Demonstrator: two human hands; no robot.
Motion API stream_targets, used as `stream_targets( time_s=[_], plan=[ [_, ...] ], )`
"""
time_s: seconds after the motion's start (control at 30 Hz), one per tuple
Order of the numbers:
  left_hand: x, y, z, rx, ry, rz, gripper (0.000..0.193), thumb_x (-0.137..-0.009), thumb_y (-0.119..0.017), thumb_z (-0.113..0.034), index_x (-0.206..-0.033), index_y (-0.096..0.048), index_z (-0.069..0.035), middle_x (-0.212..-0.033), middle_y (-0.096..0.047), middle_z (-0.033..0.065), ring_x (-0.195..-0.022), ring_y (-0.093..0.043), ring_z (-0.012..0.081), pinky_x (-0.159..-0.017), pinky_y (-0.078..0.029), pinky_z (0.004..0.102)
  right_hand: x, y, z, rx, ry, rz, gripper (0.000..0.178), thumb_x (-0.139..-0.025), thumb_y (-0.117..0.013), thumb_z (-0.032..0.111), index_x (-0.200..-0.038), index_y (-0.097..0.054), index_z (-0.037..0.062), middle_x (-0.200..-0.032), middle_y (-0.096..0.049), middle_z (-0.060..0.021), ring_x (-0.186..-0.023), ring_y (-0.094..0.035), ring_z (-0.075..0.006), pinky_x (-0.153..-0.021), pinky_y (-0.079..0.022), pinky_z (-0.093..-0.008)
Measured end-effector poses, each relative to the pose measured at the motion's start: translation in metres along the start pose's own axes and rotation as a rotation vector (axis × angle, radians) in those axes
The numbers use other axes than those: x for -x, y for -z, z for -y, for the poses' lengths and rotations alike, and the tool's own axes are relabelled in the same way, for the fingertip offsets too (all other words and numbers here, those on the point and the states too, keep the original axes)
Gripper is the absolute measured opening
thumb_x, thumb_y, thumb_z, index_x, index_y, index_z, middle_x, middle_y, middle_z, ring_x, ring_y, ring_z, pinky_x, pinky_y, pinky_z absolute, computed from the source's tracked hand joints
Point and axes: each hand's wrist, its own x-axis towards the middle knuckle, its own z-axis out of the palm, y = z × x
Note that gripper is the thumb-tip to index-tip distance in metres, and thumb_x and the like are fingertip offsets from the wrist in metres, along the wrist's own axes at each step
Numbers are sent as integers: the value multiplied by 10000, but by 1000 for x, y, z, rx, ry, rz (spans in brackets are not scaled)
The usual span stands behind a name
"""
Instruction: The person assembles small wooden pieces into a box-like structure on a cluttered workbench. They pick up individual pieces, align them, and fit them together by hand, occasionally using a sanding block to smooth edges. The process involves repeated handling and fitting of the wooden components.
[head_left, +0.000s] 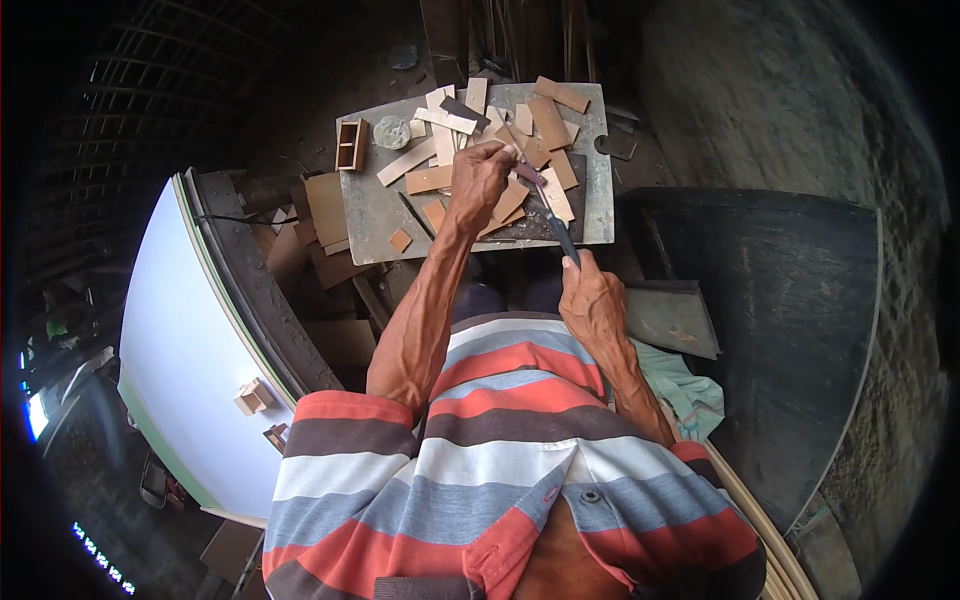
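The right hand [595, 300] has its grip wrapped round the dark handle of a slim tool [564, 236]; whether this is a knife, a file or something else, I cannot tell. It slants over the worktop [370, 225], from beyond the near edge toward the middle. The left hand [482, 175] is above the middle, fingers bent in, its grip apparently closed on the end of a small dark red piece [530, 175] that lies against the slim tool; the fingertips are partly hidden.

The piece looks light and stiff, probably wood, dry rather than slippery, and thin enough to split if bent hard. It is best pinched by the end away from the blade, flat between thumb and finger. The tool looks light too, and the handle is the safe place to hold it.

Under the hands, thin wooden strips [549, 122] lie heaped from the middle to the far edge. A small open box [351, 146] sits at the left edge near the far left corner, with a clear round container [391, 132] beside it. A small wooden square [400, 240] lies by the near edge, toward the near left corner.
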Motion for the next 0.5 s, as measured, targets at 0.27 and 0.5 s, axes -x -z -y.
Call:
stream_targets(
  time_s=[0.27, 0.5],
  plan=[
    [4, -8, 17, -178, -52, -35, 291, -868, -534, -205, -822, -746, -11, -621, -630, 49, -567, -447, 100, -559, -395, 290, -13, -8, -2, 52, -59, -2, 258, -944, -491, 230, -880, -572, -7, -620, -575, -265, -643, -594, -466, -572, -441, -536],
    [-2, -13, 26, -75, -43, -119, 263, -873, -597, -206, -735, -634, 14, -567, -461, -33, -508, -377, 46, -451, -286, 240, -24, -7, 2, 112, -47, 3, 256, -938, -493, 228, -904, -575, -12, -635, -585, -274, -652, -599, -469, -592, -445, -548]
  ],
)
